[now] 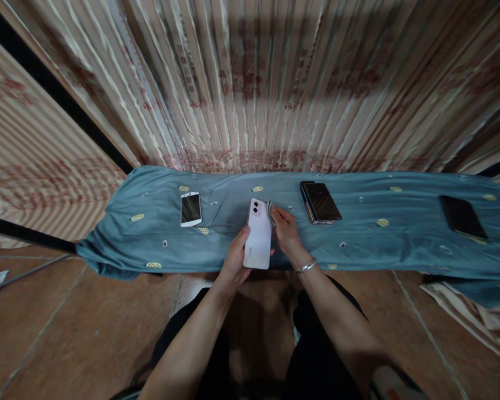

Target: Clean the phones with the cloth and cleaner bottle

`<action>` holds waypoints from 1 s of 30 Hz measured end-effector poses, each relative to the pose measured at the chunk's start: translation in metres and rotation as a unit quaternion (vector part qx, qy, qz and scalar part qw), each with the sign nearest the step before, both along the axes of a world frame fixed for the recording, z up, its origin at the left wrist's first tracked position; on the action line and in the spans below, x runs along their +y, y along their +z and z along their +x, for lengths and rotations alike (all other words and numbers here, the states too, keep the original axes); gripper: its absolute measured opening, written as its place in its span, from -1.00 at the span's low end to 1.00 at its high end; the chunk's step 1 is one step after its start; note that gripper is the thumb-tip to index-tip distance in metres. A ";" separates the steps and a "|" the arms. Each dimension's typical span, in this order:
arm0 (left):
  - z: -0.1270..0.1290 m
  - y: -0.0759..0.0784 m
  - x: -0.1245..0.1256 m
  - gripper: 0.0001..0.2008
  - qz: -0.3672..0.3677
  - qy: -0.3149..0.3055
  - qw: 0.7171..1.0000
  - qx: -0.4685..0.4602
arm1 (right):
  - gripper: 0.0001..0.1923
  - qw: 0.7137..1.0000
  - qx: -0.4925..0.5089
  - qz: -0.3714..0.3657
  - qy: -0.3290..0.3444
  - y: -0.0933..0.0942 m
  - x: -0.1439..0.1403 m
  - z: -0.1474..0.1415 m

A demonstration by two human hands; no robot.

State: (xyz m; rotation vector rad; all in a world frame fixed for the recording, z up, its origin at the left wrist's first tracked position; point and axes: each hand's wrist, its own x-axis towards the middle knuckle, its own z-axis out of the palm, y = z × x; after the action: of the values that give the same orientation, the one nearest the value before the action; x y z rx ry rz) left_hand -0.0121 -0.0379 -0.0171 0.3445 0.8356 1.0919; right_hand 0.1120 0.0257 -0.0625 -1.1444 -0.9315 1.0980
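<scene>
My left hand (236, 256) is closed around the lower left side of a pale, pinkish-white phone (257, 240). The phone's back faces me, and its two dark camera lenses are near the top. My right hand (286, 229), with a silver bracelet at the wrist, pinches a small, thin grey piece (270, 212) against the phone's upper right edge. What the grey piece is cannot be made out. Left of my hands lies a white-framed phone (190, 209), dark screen up. To the right, a stack of dark phones (323, 201) rests on the blue cloth (362, 239).
Farther right lies a black phone or similar flat device (463, 215). The cloth covers a long, narrow surface, with a striped, flowered curtain (250, 83) behind it. Dark frame bars (58, 91) slant along the left. Brown floor tiles (58, 311) show below.
</scene>
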 end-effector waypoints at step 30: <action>-0.020 0.003 0.027 -0.75 -0.031 0.137 0.989 0.038 | -0.47 0.991 -0.001 -0.057 0.124 0.001 -0.064 -0.031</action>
State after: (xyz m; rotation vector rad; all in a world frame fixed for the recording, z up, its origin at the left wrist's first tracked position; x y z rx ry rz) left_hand -0.0320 -0.0113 -0.0145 0.2236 1.0034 1.3113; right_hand 0.0810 -0.0388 -0.0615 -1.1433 -1.0442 1.3665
